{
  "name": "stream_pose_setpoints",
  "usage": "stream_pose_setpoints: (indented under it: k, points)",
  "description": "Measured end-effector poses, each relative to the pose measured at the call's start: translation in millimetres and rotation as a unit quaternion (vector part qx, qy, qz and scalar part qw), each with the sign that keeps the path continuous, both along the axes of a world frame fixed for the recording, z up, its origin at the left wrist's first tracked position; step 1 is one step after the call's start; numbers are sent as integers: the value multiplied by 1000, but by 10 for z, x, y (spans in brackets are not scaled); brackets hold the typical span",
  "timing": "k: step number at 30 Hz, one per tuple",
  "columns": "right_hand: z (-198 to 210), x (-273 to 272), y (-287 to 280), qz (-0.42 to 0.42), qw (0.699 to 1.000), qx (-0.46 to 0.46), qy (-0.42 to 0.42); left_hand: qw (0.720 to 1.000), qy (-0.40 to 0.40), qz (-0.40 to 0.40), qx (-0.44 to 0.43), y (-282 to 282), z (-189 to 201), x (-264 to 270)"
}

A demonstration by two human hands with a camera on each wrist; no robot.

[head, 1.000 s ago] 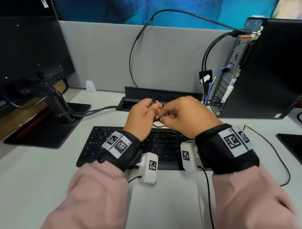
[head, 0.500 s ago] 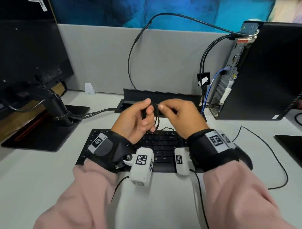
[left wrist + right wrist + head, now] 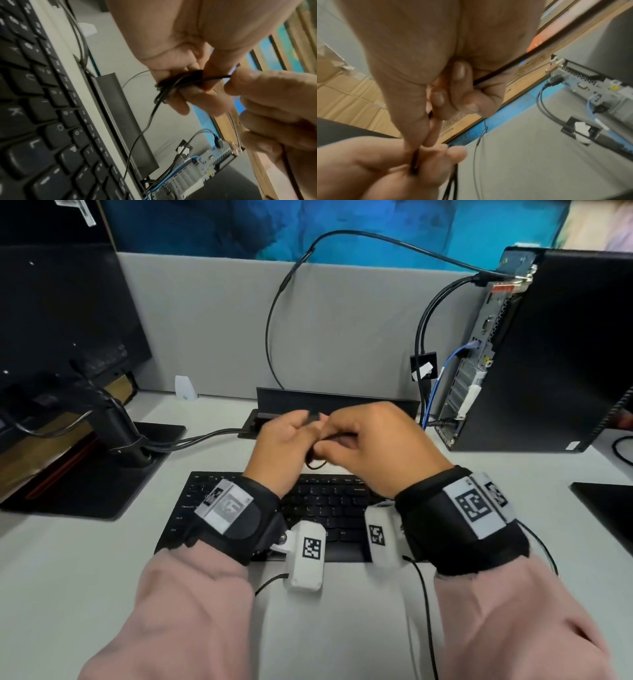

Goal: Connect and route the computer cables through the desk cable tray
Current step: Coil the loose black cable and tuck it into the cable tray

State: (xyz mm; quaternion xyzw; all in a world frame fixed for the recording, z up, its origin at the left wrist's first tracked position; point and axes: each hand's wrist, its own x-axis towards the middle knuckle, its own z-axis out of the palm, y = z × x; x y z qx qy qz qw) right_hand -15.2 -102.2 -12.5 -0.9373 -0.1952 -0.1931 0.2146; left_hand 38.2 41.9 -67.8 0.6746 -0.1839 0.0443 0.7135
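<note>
Both hands meet above the back edge of the black keyboard point(image 3: 322, 508), in front of the open desk cable tray point(image 3: 335, 405). My left hand point(image 3: 291, 440) grips a small coil of thin black cable point(image 3: 173, 83), looped between its curled fingers. My right hand point(image 3: 370, 446) pinches a strand of that same cable point(image 3: 414, 161) between thumb and forefinger, right against the left hand. One strand hangs from the coil down toward the tray point(image 3: 137, 142). A loop of the cable point(image 3: 317, 463) shows below the hands.
A black PC tower point(image 3: 548, 354) stands at the right, its rear ports facing left with black and blue cables point(image 3: 442, 378) plugged in. A monitor on a stand point(image 3: 61, 337) occupies the left. Grey partition point(image 3: 342, 320) behind the tray. Thin wrist-camera wires lie on the desk.
The hands have closed together again: half a second ago they were slightly apart with a cable loop stretched between them, now the right hand's fingers press against the left hand's coil.
</note>
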Motion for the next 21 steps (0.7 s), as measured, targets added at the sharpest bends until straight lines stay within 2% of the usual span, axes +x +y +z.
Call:
stream_pose_setpoints:
  k: [2, 6, 8, 10, 12, 14, 17, 21]
  points:
    - [38, 13, -127, -13, 1000, 26, -9, 999, -6, -36, 39, -32, 6, -60]
    - [-50, 129, -302, -32, 993, 104, -56, 993, 37, -104, 44, -30, 10, -110]
    - [-201, 228, -298, -55, 992, 105, -38, 982, 104, -149, -43, -1, 22, -96]
    - [-353, 292, -241, -78, 994, 66, 30, 954, 169, -172, -180, 28, 55, -76]
    - [-454, 290, -136, -75, 992, 13, 100, 921, 194, -167, -293, 56, 66, -35]
    - [-473, 247, -27, -53, 991, -36, 113, 910, 195, -132, -342, 71, 40, 20]
    - [-382, 171, 94, -31, 992, -81, 88, 940, 137, -62, -305, 67, -1, 59]
    - [-224, 94, 94, -15, 995, -70, 63, 985, 59, -36, -157, 8, -33, 45]
